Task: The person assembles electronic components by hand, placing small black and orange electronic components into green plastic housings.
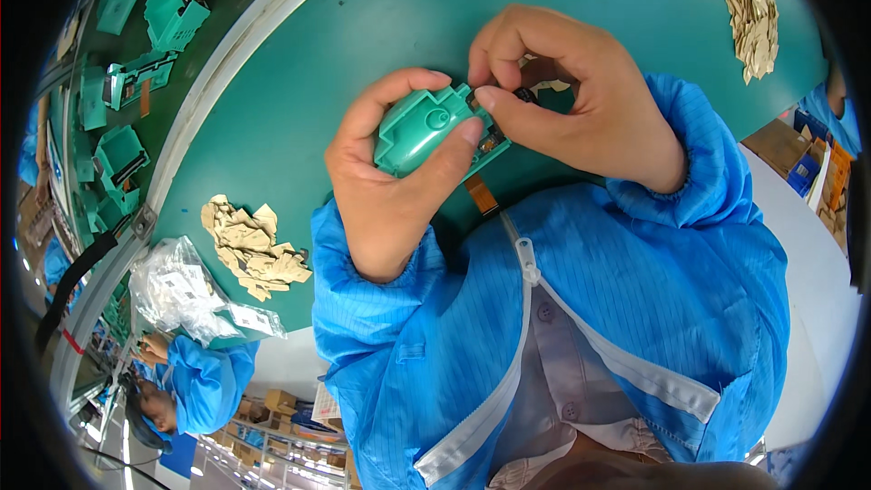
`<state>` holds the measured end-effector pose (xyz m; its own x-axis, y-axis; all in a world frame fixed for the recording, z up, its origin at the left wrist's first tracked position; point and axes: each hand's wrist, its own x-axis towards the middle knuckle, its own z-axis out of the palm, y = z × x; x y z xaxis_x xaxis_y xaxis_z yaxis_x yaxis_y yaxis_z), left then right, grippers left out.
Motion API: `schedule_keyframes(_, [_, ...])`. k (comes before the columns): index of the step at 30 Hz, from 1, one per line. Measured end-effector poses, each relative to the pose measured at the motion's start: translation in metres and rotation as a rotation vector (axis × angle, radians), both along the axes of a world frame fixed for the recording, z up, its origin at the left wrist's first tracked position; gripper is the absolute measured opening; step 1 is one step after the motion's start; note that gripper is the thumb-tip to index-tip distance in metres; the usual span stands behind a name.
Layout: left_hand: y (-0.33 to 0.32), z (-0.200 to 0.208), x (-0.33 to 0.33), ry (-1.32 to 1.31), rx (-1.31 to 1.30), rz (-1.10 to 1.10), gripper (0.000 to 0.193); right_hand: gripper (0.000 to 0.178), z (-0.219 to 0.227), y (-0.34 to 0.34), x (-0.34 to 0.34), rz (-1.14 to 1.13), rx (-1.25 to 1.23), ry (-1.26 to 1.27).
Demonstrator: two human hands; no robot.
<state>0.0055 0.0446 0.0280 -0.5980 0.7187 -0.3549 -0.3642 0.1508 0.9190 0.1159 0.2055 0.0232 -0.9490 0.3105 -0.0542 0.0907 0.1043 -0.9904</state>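
Note:
My left hand (390, 159) is closed round a green plastic housing (417, 132) with a rounded, domed shell and a small raised knob. The thumb lies along its near side and the fingertips are at the far edge. Small electronic parts show in the open right end of the housing, and an orange flat ribbon cable (481, 195) hangs from it toward me. Against that end, my right hand (581, 100) pinches with thumb and fingers. A small black part (524, 95) shows by the right thumb; whatever lies between the fingertips is hidden.
Piles of tan paper-like pieces lie on the green table (281, 118), one at left (254, 245) and one at far right (751, 18). A clear plastic bag (177, 286) sits at the left edge. Beyond a metal rail (186, 118) are several green housings (172, 9). A co-worker (200, 386) is at lower left.

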Motion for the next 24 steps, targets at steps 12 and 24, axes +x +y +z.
schedule_keyframes(12, [0.005, -0.001, 0.004, 0.029, -0.001, 0.030, 0.034, 0.017, 0.002, 0.003, 0.002, -0.008, 0.024, 0.026])
schedule_keyframes(24, [0.009, 0.000, 0.008, 0.074, -0.010, 0.053, 0.028, 0.017, 0.003, 0.007, 0.004, -0.008, 0.053, 0.021])
